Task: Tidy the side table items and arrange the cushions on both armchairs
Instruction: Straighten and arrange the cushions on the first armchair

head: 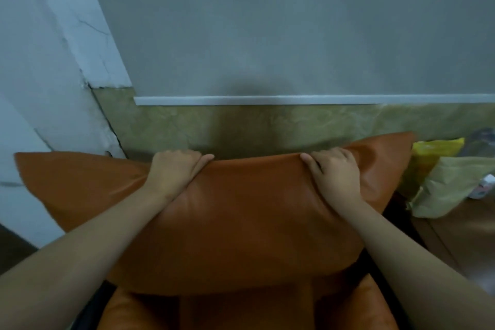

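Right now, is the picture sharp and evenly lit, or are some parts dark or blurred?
Head view: dim, cool light; a soft shadow on the wall above the orange cushion; the left hand and right hand gripping its top edge are fairly sharp; the yellow bag at the right edge is blurred.

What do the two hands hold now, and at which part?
Both hands, left and right, grip the orange cushion along its top edge.

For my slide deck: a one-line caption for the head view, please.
Left hand and right hand grip the top edge of an orange cushion over the armchair seat.
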Demonstrator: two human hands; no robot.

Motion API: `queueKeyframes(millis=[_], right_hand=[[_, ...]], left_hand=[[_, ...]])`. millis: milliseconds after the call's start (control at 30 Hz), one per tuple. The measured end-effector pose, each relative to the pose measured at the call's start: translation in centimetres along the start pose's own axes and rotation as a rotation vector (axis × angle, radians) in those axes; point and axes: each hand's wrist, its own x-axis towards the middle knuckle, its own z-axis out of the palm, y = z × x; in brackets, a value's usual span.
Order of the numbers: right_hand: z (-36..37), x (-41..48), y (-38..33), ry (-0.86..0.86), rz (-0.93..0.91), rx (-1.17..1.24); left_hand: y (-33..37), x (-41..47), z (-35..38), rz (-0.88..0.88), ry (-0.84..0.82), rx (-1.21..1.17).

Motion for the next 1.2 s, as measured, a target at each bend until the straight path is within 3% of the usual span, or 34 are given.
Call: queueKeyframes(millis=[200, 333, 600, 800, 1200], right_hand=[[9.0, -5.1, 3.7, -0.21, 0.14, -0.029], [13.9, -9.0, 6.0, -0.202, 0.212, -0.056], [24.4, -14.1, 6.8, -0.232, -0.01, -0.175], [27.7, -11.6, 7.6, -0.194, 0.001, -0.168], [28.3, -12.3, 7.3, -0.176, -0.013, -0.16]], left_hand=[[4.0, -1.2, 8.3, 0.013, -0.173, -0.059], [6.0, -3.2, 16.2, -0.003, -0.173, -0.103], [7.7, -12.6, 29.9, -0.137, -0.202, -0.084], [6.8, -9.0, 31.9, -0.129, -0.203, -0.124], [7.5, -9.9, 32.4, -0.125, -0.221, -0.097]])
